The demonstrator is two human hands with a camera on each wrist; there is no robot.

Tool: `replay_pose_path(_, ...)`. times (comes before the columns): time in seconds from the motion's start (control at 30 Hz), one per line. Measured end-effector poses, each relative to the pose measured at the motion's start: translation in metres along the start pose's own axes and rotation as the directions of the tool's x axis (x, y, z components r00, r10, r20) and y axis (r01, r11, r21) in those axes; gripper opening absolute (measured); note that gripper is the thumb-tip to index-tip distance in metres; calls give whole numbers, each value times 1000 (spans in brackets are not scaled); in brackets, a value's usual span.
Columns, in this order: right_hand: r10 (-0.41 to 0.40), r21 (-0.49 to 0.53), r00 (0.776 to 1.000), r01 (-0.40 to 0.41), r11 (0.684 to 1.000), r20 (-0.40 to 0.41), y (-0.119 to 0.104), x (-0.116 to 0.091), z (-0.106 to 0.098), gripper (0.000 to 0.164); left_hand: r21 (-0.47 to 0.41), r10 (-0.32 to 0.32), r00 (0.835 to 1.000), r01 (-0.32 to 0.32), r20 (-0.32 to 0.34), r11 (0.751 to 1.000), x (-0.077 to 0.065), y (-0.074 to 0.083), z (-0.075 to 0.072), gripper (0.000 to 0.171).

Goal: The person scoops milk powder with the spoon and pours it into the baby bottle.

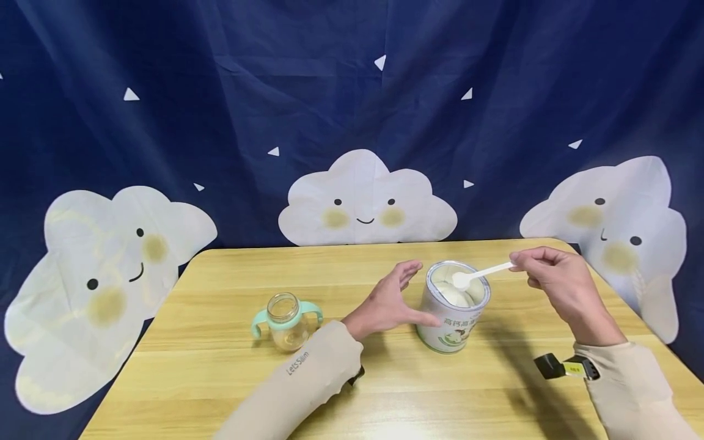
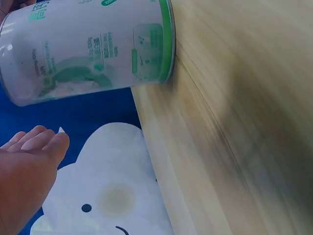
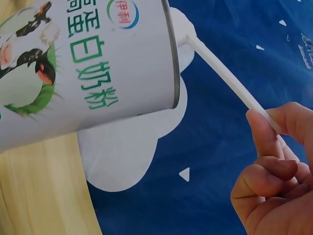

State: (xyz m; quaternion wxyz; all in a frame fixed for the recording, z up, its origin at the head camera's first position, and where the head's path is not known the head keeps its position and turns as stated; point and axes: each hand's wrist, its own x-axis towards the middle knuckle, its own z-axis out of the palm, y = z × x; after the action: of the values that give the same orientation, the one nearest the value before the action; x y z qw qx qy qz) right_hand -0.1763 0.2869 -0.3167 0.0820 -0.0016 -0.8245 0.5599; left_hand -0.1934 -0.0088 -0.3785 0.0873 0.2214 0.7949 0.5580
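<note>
A white milk powder can (image 1: 448,333) with green print and a cow picture stands upright, its lid off and pale powder (image 1: 452,295) inside. My right hand (image 1: 558,284) pinches the end of a long white scoop (image 1: 491,269) between thumb and fingers. The scoop's bowl is over the can's mouth, heaped with powder. On the can's left side, my left hand (image 1: 385,305) has its fingers spread and its thumb right by the wall. In the left wrist view, those fingertips (image 2: 57,142) show apart from the can.
Left of the can, partly behind my left sleeve (image 1: 308,373), stands a clear bottle (image 1: 288,335) without a cap, with two mint-green handles. A wooden table (image 1: 220,379) bears everything. Behind its far edge hangs a dark blue curtain (image 1: 330,91) with clouds.
</note>
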Motion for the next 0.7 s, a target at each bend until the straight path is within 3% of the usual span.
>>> replay_pose_path(0.37,-4,87,1000,5,996,-19,-8,0,7,11,-57,20,1000,-20,-8,998,-17,-4,-32,104)
replay_pose_path(0.7,-19,246,1000,19,969,-6,-15,1,15,12,-78,40,999,-42,-35,996,-29,-3,-57,102)
